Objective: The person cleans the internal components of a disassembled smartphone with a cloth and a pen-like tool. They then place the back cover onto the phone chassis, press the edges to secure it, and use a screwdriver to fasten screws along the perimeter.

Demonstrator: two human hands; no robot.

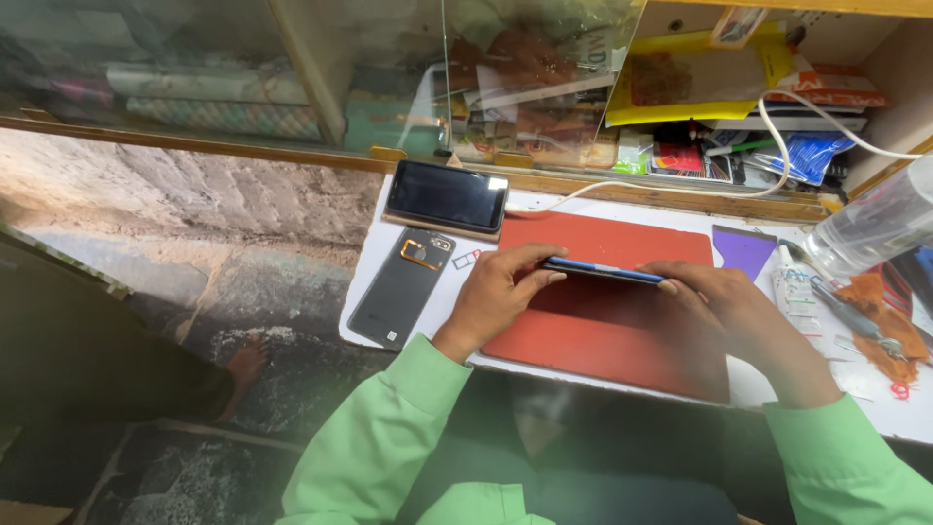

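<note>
Fingers (533,264) of the left hand (494,297) curl round the near end of a thin blue-edged phone (603,271), thumb under, tips on top, a firm pinch. Over on the other end, the right hand (727,309) grips it too, fingertips pressed along the edge. So both hands are clamped on the phone, holding it edge-on and nearly level, just above the red mat (622,321) in the middle of the white worktop (389,262).

How far along? Judging from this view, the work sits somewhere in the middle. A dark back cover (402,288) with its camera cut-out lies flat, left of the mat, which suggests the handset is already opened up. A second phone (446,196), screen dark, rests on a wooden block behind it. What I cannot tell is whether the blue phone's edges are being pressed together or prised apart; the seam is too thin to read.

Off to the right, a purple scraper card (743,251), a small white glue tube (794,287) and an orange cloth (880,326) lie near the hand, none of them touched. A white cable (777,146) loops along the cluttered shelf behind.
</note>
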